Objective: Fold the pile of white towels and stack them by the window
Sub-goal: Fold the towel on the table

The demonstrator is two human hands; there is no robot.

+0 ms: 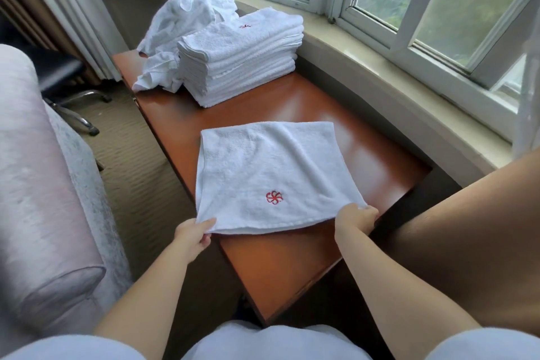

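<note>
Everything here sits around the wooden table (271, 257), so I take my bearings from it. Off its left side is the pale sofa arm (43, 199). At the table's far end lies the crumpled pile of unfolded towels (187, 12), and just in front of that, touching it, stands the folded stack (239, 58), close under the window sill (380, 67).

On the near half of the table lies the towel (263, 172) I am working on, doubled over, its red emblem (274, 197) facing up. My left hand (194, 238) pinches the near left corner, thumb on top and fingers curled beneath. My right hand (355, 221) grips the near right corner likewise, fingers closed round the edge.

I judge the next fold carries this near edge away from me to meet the far edge. To do it well, I should keep both corners level, hold both layers together so neither slips, lay the edges flush, then smooth out the slack before stacking.
</note>
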